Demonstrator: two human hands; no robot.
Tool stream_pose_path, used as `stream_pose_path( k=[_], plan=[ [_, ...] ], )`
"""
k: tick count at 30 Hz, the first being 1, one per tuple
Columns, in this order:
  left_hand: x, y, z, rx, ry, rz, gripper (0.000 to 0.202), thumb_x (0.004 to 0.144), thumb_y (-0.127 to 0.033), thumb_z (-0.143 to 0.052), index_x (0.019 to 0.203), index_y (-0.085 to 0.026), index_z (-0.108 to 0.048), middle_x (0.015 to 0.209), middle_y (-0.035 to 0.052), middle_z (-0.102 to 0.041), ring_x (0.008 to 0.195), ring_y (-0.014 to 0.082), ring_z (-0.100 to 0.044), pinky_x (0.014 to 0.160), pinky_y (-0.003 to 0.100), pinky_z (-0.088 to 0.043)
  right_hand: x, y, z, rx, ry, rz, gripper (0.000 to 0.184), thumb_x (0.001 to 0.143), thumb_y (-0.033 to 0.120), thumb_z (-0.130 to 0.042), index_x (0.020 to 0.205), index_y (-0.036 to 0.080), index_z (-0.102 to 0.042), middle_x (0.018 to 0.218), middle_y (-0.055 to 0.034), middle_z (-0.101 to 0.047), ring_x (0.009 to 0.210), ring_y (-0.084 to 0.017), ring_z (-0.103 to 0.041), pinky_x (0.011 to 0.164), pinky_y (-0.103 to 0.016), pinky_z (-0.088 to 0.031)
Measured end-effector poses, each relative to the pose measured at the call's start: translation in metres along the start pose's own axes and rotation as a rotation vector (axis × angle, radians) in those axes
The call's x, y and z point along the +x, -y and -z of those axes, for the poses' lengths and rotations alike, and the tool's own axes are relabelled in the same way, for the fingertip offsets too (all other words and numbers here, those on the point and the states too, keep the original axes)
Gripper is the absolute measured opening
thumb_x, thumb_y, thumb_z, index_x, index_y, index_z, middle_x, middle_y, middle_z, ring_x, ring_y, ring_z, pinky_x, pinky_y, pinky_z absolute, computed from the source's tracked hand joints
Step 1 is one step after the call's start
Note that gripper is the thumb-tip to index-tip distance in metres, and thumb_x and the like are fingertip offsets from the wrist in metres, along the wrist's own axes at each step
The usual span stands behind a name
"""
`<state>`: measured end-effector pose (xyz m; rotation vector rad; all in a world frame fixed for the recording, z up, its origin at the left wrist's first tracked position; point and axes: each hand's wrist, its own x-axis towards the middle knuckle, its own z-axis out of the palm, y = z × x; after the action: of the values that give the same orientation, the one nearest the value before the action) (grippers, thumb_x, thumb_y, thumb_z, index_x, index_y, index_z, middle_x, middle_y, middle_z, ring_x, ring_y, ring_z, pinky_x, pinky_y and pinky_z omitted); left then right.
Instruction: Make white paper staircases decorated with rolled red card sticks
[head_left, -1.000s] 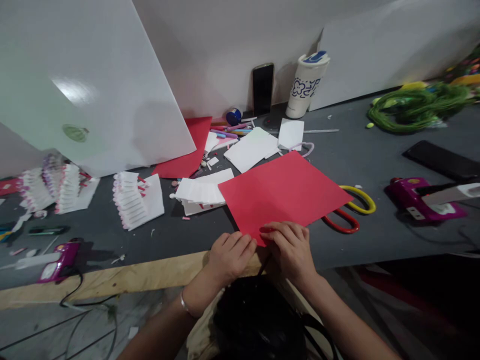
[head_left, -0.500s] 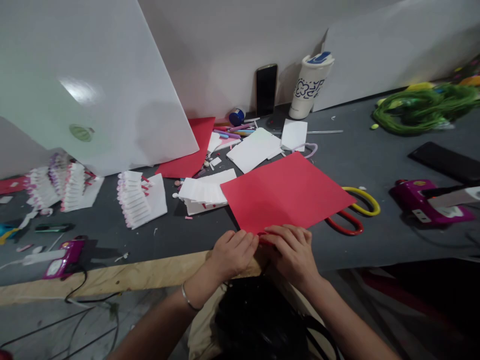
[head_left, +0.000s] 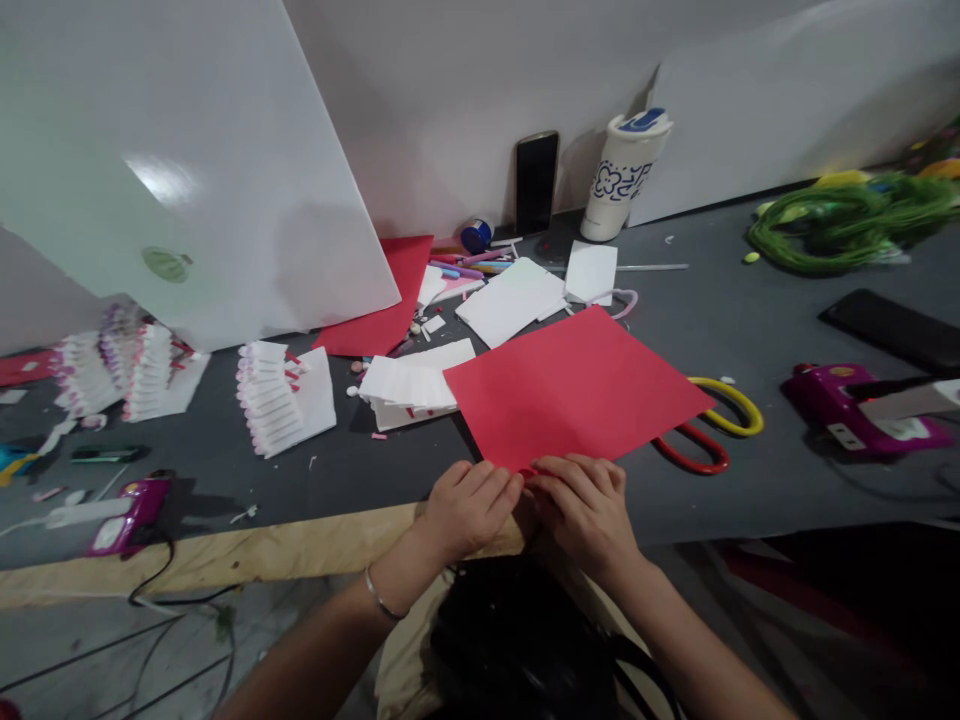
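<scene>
The left hand (head_left: 471,508) and right hand (head_left: 589,508) pinched the red sheet's (head_left: 574,388) near end, centre frame, fingers closed; the sheet extended up and right, both hands equally near.

Red sheet (head_left: 577,390) at fingertips (head_left: 516,484): smooth matt paper. Table edge (head_left: 300,545) near them: bare wood. Board (head_left: 240,130) beyond, left: glossy.

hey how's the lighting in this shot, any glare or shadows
Head view: bright glare patch on the large white board; head view: dark shadow just right of the leftmost purple block; head view: the front red sheet looks evenly lit, without bright glare.
</scene>
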<state>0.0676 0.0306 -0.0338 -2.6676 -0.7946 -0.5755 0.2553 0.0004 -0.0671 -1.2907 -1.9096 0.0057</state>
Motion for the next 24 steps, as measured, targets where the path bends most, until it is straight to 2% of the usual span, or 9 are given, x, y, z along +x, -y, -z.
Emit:
stream_pose_path(
  k=[8,15,20,24],
  plan=[
    [0.0001,-0.0020,-0.0027,-0.010,-0.047,0.009,0.014,0.094,-0.014,-0.049,0.090,-0.016,-0.063,0.085,0.0022,-0.070,0.079,0.0152,-0.057,0.068,0.031,-0.036,-0.0050,-0.0015,-0.0003,0.003,0.042,0.035,0.010,0.090,0.024,-0.061,0.094,0.025,-0.070,0.099,-0.0026,-0.073,0.093,-0.019,-0.055,0.088,-0.035,-0.031],
    [-0.0050,-0.0017,-0.0035,0.017,-0.045,0.035,0.015,0.093,-0.014,-0.049,0.093,-0.016,-0.064,0.084,0.0035,-0.069,0.082,0.0150,-0.057,0.069,0.031,-0.037,-0.0025,-0.0031,-0.0007,-0.036,0.073,0.006,0.014,0.087,0.020,-0.062,0.098,0.026,-0.068,0.107,-0.0032,-0.071,0.099,-0.022,-0.052,0.089,-0.037,-0.030],
    [-0.0041,-0.0007,-0.0006,0.017,-0.065,0.038,0.014,0.091,-0.013,-0.051,0.093,-0.016,-0.064,0.083,0.0027,-0.069,0.083,0.0153,-0.058,0.070,0.030,-0.037,0.0004,-0.0024,0.0016,-0.024,0.087,-0.067,0.013,0.088,0.016,-0.057,0.088,0.026,-0.066,0.108,-0.0026,-0.071,0.100,-0.023,-0.052,0.087,-0.037,-0.032],
    [-0.0020,-0.0003,0.0020,0.019,-0.069,0.038,0.013,0.091,-0.012,-0.052,0.093,-0.017,-0.065,0.085,0.0022,-0.069,0.085,0.0146,-0.058,0.072,0.030,-0.037,0.0008,-0.0013,0.0017,0.005,0.069,-0.072,0.012,0.088,0.016,-0.059,0.088,0.026,-0.065,0.107,-0.0020,-0.071,0.098,-0.022,-0.052,0.087,-0.037,-0.032]
  ],
)
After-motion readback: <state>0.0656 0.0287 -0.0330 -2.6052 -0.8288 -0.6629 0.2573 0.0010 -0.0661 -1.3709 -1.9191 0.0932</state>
